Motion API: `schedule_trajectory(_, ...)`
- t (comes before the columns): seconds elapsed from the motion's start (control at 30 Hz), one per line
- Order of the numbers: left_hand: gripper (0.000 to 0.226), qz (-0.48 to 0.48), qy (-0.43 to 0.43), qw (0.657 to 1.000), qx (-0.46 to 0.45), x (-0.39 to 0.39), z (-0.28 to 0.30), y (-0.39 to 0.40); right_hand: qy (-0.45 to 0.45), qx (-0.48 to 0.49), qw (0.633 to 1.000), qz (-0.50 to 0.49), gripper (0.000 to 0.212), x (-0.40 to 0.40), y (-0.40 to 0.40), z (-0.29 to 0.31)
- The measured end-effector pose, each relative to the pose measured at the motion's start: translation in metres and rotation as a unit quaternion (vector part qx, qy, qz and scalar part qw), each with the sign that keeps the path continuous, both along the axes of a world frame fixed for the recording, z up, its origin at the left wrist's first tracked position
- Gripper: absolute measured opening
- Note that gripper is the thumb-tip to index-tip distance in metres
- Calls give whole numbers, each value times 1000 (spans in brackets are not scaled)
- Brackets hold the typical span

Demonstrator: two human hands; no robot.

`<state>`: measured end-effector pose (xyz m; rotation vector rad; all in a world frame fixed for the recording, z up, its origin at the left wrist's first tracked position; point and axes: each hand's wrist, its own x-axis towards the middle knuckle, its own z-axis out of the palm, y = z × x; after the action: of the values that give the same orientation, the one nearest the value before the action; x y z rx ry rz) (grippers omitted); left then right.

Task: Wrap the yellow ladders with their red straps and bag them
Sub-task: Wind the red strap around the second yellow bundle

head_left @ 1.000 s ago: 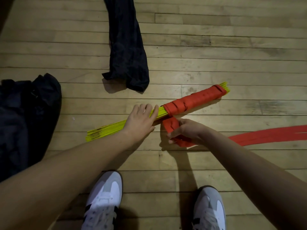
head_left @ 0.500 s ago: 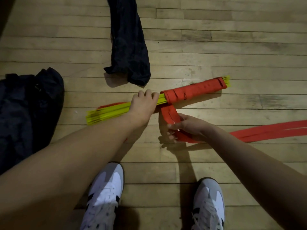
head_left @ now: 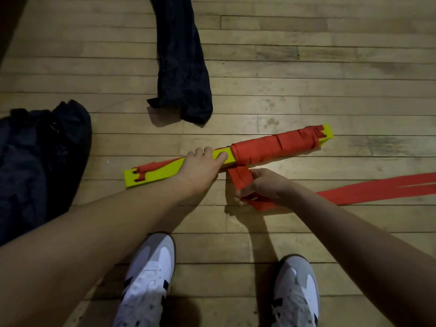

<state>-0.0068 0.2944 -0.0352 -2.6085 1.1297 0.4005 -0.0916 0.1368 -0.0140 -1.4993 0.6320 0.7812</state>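
Wooden floorboards (head_left: 306, 90) carry one flat bundle of yellow ladders (head_left: 160, 173), its right half bound in soft red straps (head_left: 271, 147), between two limp dark cloth bags (head_left: 181, 74) (head_left: 40, 166) and two white shoes (head_left: 148, 279). The bundle is gripped mid-length by the left hand (head_left: 200, 168) with fingers curled over its far edge, while a folded loop of strap is pinched just beside it by the right hand (head_left: 264, 187). Loose strap trails off the right edge across bare boards.

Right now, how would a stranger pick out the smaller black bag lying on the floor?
Start at the bundle of yellow ladder slats on the wooden plank floor. Straight beyond its middle lies a long, narrow black fabric bag, running away from the person. Unlike the bulky black bag heaped at the left edge, it is slim and flat.
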Motion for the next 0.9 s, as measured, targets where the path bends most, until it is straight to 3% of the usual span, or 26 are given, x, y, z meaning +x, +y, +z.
schedule_trajectory(0.1, 72, 34, 7, 999, -9, 2, 3, -5, -18, -16, 1000, -6, 21, -4, 0, 3)
schedule_trajectory(0.2, 80, 56, -2, 998, -11, 4, 4, -9, -16, -12, 1000, -12, 12, -6, 1, 4)
schedule_trajectory(0.37, 70, 47, -58, 997, -8, 16, 7, -21, 3, 18, 998, -63, 7, 1, -5, 5)
schedule_trajectory(0.6, 39, -12, -91, 996, 20, 8, 7, -22, 14, 28, 997, -75, 10, 10, -2, 9)
schedule_trajectory(0.77, 45, -116, -112, 987, -17, -9, -7, 1, 7, 21, 995, -94, 13, 5, 1, 3)
schedule_trajectory(0.9, 55, -25, -41, 999, -6, -20, -9, 0, 31, 34, 994, -95, 11, -1, 1, 9)
